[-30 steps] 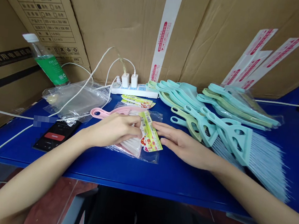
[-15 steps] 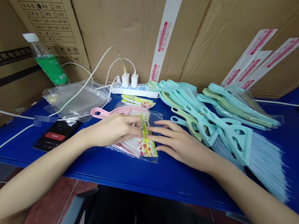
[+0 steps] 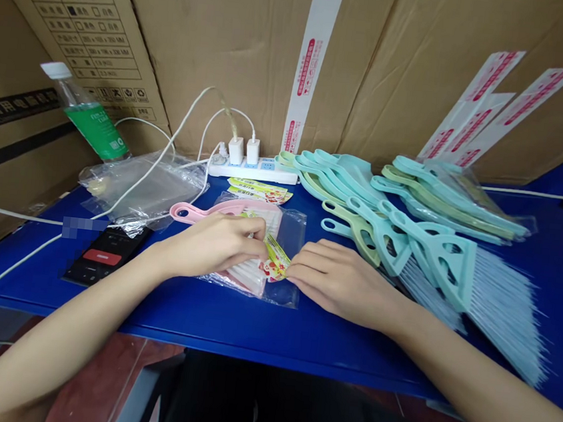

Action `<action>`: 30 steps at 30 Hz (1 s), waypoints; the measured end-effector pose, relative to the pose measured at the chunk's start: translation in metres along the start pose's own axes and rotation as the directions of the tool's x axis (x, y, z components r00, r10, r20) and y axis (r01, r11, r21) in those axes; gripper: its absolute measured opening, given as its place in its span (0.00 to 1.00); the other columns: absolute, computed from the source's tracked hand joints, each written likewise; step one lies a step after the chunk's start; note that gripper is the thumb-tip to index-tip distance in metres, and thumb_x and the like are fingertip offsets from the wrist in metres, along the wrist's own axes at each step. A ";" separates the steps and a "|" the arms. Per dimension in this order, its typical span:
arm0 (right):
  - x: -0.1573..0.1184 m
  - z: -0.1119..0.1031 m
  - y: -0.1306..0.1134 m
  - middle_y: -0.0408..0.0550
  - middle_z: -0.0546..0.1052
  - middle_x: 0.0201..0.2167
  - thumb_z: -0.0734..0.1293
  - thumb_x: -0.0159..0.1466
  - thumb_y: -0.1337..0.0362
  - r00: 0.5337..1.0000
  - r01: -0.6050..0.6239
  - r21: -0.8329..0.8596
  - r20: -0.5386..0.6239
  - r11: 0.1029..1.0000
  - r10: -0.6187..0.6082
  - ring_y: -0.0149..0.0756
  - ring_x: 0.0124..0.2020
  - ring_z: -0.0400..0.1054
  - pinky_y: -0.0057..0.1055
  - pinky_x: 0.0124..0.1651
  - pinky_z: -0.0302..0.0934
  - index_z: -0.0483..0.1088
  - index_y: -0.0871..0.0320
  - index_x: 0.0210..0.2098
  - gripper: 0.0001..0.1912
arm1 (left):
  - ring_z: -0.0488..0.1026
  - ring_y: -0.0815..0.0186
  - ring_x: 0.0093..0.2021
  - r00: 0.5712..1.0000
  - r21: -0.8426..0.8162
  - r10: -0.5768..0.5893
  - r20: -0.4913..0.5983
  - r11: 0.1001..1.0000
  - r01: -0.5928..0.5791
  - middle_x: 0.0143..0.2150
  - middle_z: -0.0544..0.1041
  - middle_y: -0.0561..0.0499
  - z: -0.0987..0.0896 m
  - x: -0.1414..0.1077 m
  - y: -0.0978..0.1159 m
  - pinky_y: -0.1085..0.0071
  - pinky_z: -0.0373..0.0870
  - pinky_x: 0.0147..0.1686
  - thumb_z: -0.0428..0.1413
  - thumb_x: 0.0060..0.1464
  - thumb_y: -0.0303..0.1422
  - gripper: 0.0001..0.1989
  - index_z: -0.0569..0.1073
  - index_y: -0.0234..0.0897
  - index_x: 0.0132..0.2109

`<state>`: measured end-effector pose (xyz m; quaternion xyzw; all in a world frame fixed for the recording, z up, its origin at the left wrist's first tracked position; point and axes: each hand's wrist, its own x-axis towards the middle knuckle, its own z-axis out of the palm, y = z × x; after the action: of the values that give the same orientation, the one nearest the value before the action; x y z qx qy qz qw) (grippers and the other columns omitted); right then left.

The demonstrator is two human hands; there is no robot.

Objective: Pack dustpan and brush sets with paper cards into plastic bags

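Fingertips of the right hand (image 3: 339,281) are pinched together on the near corner of a yellow-green printed card (image 3: 277,259) in the head view, with the fingers bunched close above the thumb. Just left of that grip, the left hand (image 3: 225,242) curls with its index finger and thumb near each other at the card's left edge; whether they clasp anything is hidden from this angle. The card sits between the two hands, slanting over white bristles (image 3: 247,276); I cannot tell whether it lies inside or on top of the clear bag (image 3: 293,229) there. Under the left hand, a pink dustpan (image 3: 208,211) lies with its looped handle pointing away to the left of the grip. Beyond the grip, slightly left, more printed cards (image 3: 258,191) lie in front of a white power strip (image 3: 278,173) bearing two chargers. Farther left are crumpled clear bags (image 3: 148,187), a tilted bottle (image 3: 94,125) with a green label and, nearer, a dark phone (image 3: 103,259). Right of the grip, teal and green brushes (image 3: 449,265) overlap, bristles outward, with dustpans (image 3: 348,174) behind them. Everything rests on a blue table (image 3: 327,350), and cardboard (image 3: 239,39) stands upright beyond.
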<state>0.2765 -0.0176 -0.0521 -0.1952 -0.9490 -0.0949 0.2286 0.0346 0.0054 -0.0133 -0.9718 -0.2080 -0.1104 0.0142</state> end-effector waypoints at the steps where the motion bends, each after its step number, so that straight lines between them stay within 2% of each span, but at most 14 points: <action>1: 0.000 -0.001 0.001 0.47 0.77 0.28 0.56 0.70 0.70 1.000 -0.003 -0.017 -0.006 1.000 0.003 0.35 0.31 0.67 0.32 0.36 0.61 0.74 0.60 0.33 0.17 | 0.68 0.70 0.31 1.000 -0.008 0.006 -0.009 1.000 -0.006 0.35 0.71 0.52 0.000 0.000 0.000 0.73 0.64 0.30 0.44 0.63 0.24 0.15 0.76 0.39 0.39; 8: -0.002 -0.007 0.003 0.47 0.75 0.26 0.56 0.70 0.70 0.994 -0.077 -0.085 -0.080 0.993 0.070 0.33 0.28 0.67 0.30 0.34 0.63 0.71 0.59 0.30 0.16 | 0.66 0.71 0.29 1.000 -0.008 -0.003 -0.016 1.000 0.003 0.34 0.70 0.52 -0.002 0.001 0.000 0.74 0.61 0.28 0.45 0.63 0.25 0.15 0.76 0.40 0.39; 13: -0.001 -0.002 -0.002 0.46 0.74 0.25 0.57 0.69 0.70 0.982 -0.139 -0.004 -0.128 0.990 0.137 0.32 0.25 0.68 0.28 0.30 0.62 0.71 0.60 0.29 0.15 | 0.67 0.71 0.29 1.000 -0.006 0.010 -0.025 1.000 -0.010 0.34 0.70 0.53 -0.001 0.000 0.000 0.74 0.62 0.29 0.46 0.63 0.25 0.14 0.76 0.39 0.39; 18: 0.003 0.006 -0.007 0.46 0.75 0.25 0.58 0.70 0.69 0.984 -0.109 0.078 -0.135 0.991 0.119 0.33 0.26 0.69 0.28 0.30 0.64 0.73 0.61 0.31 0.15 | 0.67 0.70 0.30 1.000 -0.012 0.007 -0.014 1.000 -0.007 0.34 0.69 0.53 -0.001 0.000 0.000 0.73 0.63 0.29 0.46 0.63 0.25 0.14 0.77 0.40 0.40; 22: 0.006 0.007 -0.008 0.47 0.78 0.28 0.57 0.71 0.67 0.987 -0.053 0.149 -0.144 0.987 0.075 0.32 0.30 0.70 0.28 0.35 0.66 0.74 0.61 0.33 0.16 | 0.67 0.71 0.29 1.000 -0.027 0.007 -0.021 1.000 -0.007 0.34 0.69 0.53 -0.002 0.000 0.001 0.74 0.63 0.28 0.45 0.64 0.27 0.15 0.77 0.40 0.40; 27: 0.007 0.008 -0.009 0.47 0.78 0.28 0.55 0.72 0.67 0.991 -0.060 0.102 -0.114 0.993 0.072 0.33 0.28 0.71 0.30 0.32 0.67 0.75 0.60 0.34 0.18 | 0.67 0.71 0.29 1.000 -0.027 0.010 -0.023 1.000 -0.011 0.34 0.69 0.53 -0.002 0.001 0.001 0.74 0.63 0.28 0.45 0.64 0.26 0.15 0.77 0.39 0.40; 30: 0.006 0.009 -0.009 0.48 0.79 0.31 0.57 0.71 0.65 0.987 -0.068 0.221 -0.124 0.973 0.098 0.32 0.31 0.73 0.29 0.34 0.69 0.76 0.61 0.37 0.17 | 0.67 0.71 0.29 0.999 -0.027 0.013 -0.030 1.000 -0.014 0.33 0.69 0.53 -0.002 0.001 0.000 0.74 0.63 0.28 0.45 0.65 0.28 0.15 0.77 0.39 0.39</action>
<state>0.2642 -0.0216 -0.0576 -0.2020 -0.9272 0.0056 0.3154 0.0351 0.0055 -0.0113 -0.9715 -0.1998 -0.1277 0.0046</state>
